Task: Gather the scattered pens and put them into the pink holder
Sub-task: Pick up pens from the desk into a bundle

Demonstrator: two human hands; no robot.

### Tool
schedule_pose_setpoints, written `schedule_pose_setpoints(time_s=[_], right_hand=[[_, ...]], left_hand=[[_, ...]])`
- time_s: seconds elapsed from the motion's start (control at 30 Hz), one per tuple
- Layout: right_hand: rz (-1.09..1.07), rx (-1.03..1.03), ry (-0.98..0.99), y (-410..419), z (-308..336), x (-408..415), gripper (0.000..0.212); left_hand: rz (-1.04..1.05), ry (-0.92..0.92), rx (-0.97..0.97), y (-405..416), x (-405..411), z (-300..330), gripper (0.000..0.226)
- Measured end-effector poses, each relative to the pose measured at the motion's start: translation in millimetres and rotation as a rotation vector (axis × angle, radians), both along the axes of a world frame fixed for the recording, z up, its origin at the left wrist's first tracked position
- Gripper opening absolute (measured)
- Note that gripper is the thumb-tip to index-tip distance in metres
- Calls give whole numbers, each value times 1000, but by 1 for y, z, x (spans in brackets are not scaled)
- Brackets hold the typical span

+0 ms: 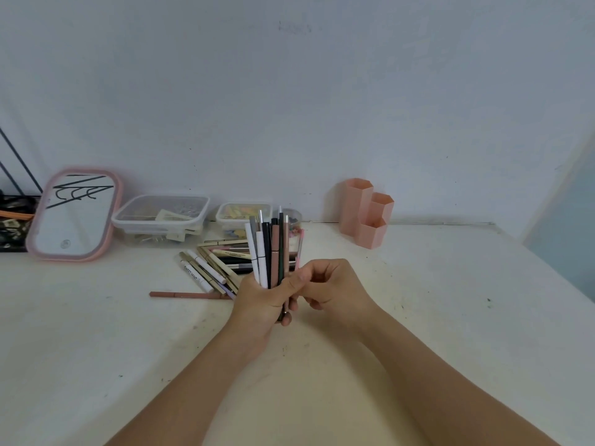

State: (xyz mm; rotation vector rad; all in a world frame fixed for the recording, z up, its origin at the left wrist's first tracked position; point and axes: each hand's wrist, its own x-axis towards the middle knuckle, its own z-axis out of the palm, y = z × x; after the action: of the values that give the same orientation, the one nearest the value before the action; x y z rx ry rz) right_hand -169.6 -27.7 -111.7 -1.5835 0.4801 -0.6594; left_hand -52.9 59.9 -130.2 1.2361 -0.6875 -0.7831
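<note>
My left hand (257,304) grips an upright bundle of pens (269,252), white, black, brown and grey, above the middle of the table. My right hand (331,286) is closed around a thin pink pen (299,249) at the right side of the bundle, touching the left hand's fingers. More pens lie in a loose pile (212,265) on the table just behind and left of my hands, and one long brown pen (183,295) lies apart in front of it. The pink holder (367,214), made of three hexagonal tubes, stands by the wall to the right, with nothing visible in it.
A pink-framed mirror (75,214) leans at the back left. Two clear lidded boxes (161,217) (243,215) stand along the wall behind the pile. A dark basket (13,223) sits at the far left edge. The white table (450,300) ends at the right, beside a pale blue panel.
</note>
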Motion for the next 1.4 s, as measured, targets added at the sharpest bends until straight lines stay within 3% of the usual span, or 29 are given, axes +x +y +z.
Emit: schedule_pose_setpoints(time_s=[0.13,0.3,0.43,0.6,0.7,0.8,0.9,0.97,1.13,1.3,1.4], right_hand=[[1,-118,-12,3,-5,5,20],[90,-276,-9,-3,-4,-1,22],[76,-150,-14,-2,-7,0,17],[-7,-77,9,-9,-11,-1,19],[-341,-351,89,-26,-15,-7,15],[-717,-719,342,-64,-21,-21,43],[-744,-708,569,-101,-29,-30,65],[-717,-718,595,-116,-37,-28,62],[-692,-861,607,-118,-26,-18,14],[-735,-885,595,-50,-19,-33,28],[-685,-864,700,-2,-14,-46,30]], left_hand=[[52,57,31,-2,2,0,54],[79,91,19,-2,2,1,43],[130,163,29,-3,3,0,30],[113,117,-10,-4,1,-2,25],[102,150,-18,-4,3,-2,22],[96,176,9,-4,4,-1,24],[93,178,28,-4,4,0,30],[91,175,35,-3,4,0,34],[82,135,42,-1,3,0,37],[57,36,24,-1,0,1,47],[34,-39,9,1,-7,3,34]])
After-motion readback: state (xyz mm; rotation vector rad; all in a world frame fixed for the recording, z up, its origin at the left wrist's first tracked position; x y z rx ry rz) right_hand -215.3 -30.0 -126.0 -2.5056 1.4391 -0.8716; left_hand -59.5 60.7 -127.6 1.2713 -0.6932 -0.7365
